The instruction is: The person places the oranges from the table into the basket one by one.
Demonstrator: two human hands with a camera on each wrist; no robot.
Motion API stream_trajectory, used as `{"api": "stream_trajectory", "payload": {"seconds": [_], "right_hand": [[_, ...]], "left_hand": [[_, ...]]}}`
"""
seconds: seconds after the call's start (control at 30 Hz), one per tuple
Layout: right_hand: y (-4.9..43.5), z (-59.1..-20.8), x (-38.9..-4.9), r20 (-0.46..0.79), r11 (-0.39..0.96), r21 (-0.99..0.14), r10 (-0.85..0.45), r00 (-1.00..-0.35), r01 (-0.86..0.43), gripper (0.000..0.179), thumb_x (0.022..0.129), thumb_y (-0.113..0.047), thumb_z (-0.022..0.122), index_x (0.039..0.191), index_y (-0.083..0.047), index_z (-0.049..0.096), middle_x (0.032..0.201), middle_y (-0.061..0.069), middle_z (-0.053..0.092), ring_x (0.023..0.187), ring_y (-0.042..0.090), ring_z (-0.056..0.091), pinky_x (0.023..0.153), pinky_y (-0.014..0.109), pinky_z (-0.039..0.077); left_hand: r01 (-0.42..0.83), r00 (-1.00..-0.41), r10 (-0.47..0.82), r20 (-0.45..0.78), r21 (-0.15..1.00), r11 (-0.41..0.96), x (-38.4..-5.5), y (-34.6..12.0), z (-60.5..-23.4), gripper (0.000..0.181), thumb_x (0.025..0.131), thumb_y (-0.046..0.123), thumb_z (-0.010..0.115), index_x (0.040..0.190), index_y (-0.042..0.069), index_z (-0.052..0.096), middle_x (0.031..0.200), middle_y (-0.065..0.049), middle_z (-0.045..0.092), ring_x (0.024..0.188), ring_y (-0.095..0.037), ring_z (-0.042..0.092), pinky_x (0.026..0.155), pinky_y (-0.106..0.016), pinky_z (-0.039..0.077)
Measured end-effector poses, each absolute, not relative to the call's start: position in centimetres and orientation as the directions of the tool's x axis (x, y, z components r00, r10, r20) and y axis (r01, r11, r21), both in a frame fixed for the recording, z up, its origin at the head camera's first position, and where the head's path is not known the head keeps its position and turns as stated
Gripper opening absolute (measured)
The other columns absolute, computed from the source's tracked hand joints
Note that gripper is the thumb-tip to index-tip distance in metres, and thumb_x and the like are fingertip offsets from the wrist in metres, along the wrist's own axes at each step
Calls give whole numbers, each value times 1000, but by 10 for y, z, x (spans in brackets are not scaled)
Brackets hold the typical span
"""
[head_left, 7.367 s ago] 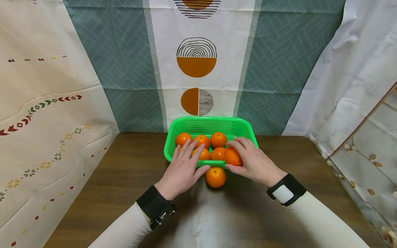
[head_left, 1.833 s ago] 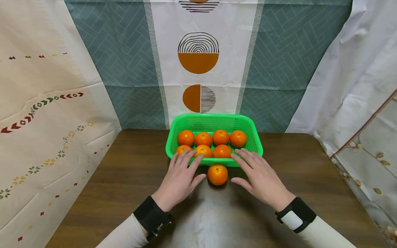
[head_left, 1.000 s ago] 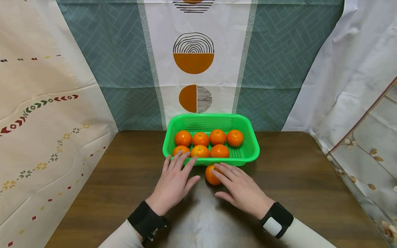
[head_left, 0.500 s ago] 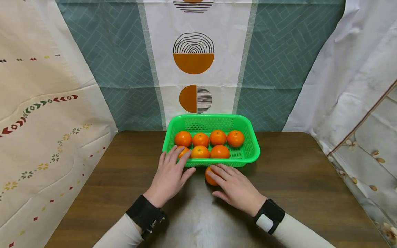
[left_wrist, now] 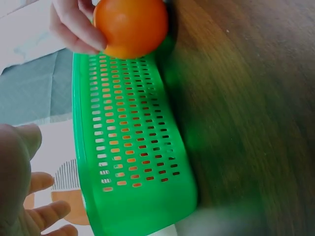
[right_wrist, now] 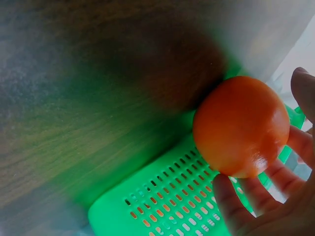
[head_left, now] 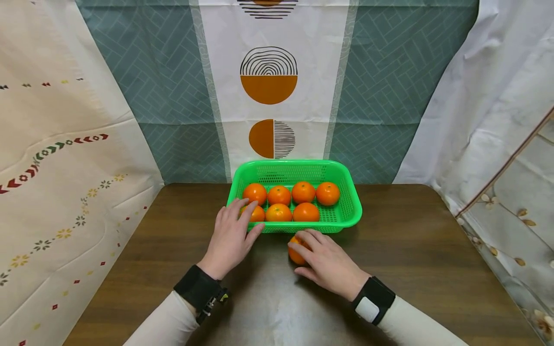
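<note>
A green plastic basket (head_left: 346, 218) holds several oranges (head_left: 279, 212) in two rows. Just in front of its near wall is one more orange (head_left: 296, 252) at the table; the fingers of my right hand (head_left: 331, 264) curl over it. In the right wrist view they lie against the far side of that orange (right_wrist: 241, 125), while the thumb looks apart from it. My left hand (head_left: 229, 240) spreads over the basket's front left corner, its fingers in front of the leftmost near orange (head_left: 257, 215). Whether they touch that orange I cannot tell.
The basket stands at the back of a brown wooden table (head_left: 182, 211), close to a patterned cloth (head_left: 277, 110). Pale cloths hang on the left (head_left: 86, 202) and right (head_left: 484, 144). The basket's right end shows bare mesh floor.
Since the oldest frame, the right hand left an orange in the back row and came to the front one, which has shifted slightly nearer. The left hand moved a little left.
</note>
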State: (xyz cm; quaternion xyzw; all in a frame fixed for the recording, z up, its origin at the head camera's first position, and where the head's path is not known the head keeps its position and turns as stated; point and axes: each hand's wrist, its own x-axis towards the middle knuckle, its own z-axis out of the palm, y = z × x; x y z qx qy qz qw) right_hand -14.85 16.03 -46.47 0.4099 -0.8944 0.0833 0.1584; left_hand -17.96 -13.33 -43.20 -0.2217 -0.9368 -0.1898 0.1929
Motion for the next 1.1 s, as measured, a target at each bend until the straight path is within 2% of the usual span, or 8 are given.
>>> {"api": "stream_trajectory", "payload": {"seconds": [0.17, 0.37, 0.5, 0.67, 0.8, 1.1], "right_hand": [[160, -465, -148, 335, 660, -31, -701, -630, -751, 57, 98, -46, 86, 145, -18, 71, 150, 13, 58, 136, 33, 54, 115, 50, 50], [161, -464, -151, 322, 660, -60, -697, -641, -749, 55, 98, -42, 87, 146, -20, 70, 150, 13, 57, 134, 31, 54, 114, 48, 50], [161, -465, -152, 324, 658, -62, -698, -639, -751, 56, 97, -40, 88, 146, -21, 69, 150, 13, 57, 134, 30, 54, 114, 47, 51], [162, -466, -154, 331, 653, -60, -701, -632, -755, 56, 97, -35, 90, 147, -22, 68, 150, 12, 57, 135, 30, 55, 115, 46, 51], [162, -468, -156, 328, 648, -68, -703, -631, -758, 56, 97, -33, 90, 147, -22, 67, 150, 12, 57, 133, 29, 56, 114, 44, 52], [163, -468, -159, 308, 652, -95, -699, -645, -752, 58, 98, -32, 88, 150, -22, 65, 151, 12, 55, 132, 28, 57, 111, 42, 55]], "left_hand": [[454, -848, 271, 456, 360, 815, -189, -137, -433, 59, 111, 33, 71, 158, 1, 56, 161, -28, 47, 152, -48, 40, 125, -67, 32], [387, -888, 168, 428, 498, 776, -201, -139, -437, 59, 112, 26, 70, 161, -1, 51, 170, -30, 33, 158, -49, 31, 126, -67, 31], [305, -931, 100, 351, 598, 741, -209, -142, -436, 66, 114, 29, 65, 168, 0, 39, 176, -28, 23, 161, -47, 27, 126, -66, 32], [213, -966, 32, 257, 721, 659, -218, -147, -438, 72, 118, 32, 56, 174, 1, 23, 177, -27, 18, 157, -46, 34, 127, -62, 33], [168, -977, 9, 211, 749, 641, -222, -150, -442, 70, 119, 30, 52, 174, 0, 21, 177, -28, 17, 154, -47, 39, 127, -62, 33], [135, -986, 21, 163, 733, 667, -222, -150, -444, 70, 118, 29, 53, 172, -3, 24, 177, -29, 16, 152, -51, 43, 125, -64, 35]]}}
